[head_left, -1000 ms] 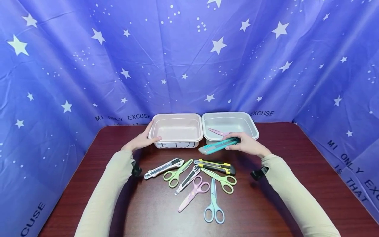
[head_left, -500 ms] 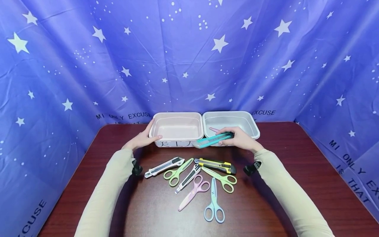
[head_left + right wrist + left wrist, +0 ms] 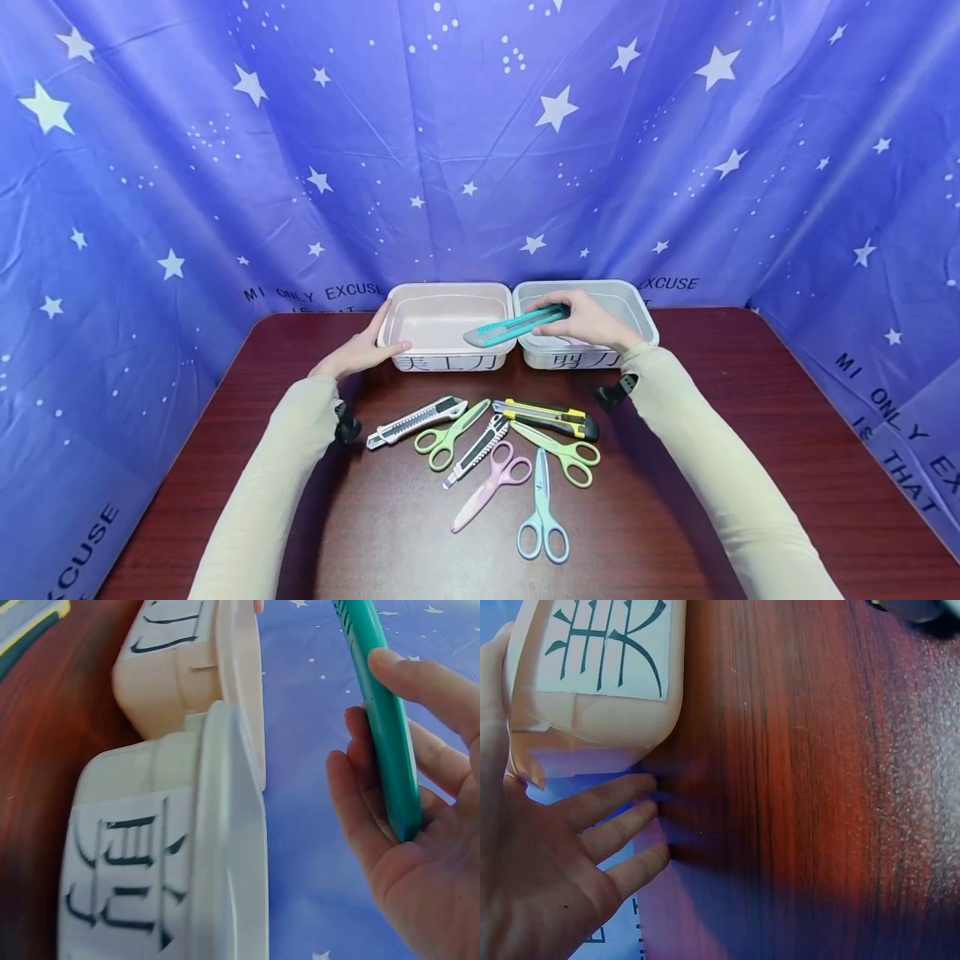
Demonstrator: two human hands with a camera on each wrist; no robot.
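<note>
My right hand [image 3: 588, 321] grips a teal utility knife [image 3: 512, 326] by its rear end and holds it level above the inner rims of two bins. In the right wrist view, the thumb and fingers lie around the teal handle [image 3: 390, 742]. The knife's front end overlaps the pinkish bin [image 3: 450, 362], which bears a paper label with black characters. My left hand [image 3: 360, 352] rests at that bin's left end, thumb over the rim, with the other fingers straight and spread in the left wrist view. A labelled white bin [image 3: 637, 292] stands beside it; something pink inside is mostly hidden.
On the table [image 3: 405, 533] lie a white utility knife [image 3: 416, 422], a smaller one [image 3: 476, 452], a yellow-black one [image 3: 546, 419], two green scissors [image 3: 450, 436], pink scissors [image 3: 491, 487] and blue scissors [image 3: 542, 508]. A starry blue curtain [image 3: 465, 150] hangs behind.
My right hand has carried the teal utility knife left and upward, from in front of the white bin to over the bins' adjoining rims. The left hand stays on the pinkish bin.
</note>
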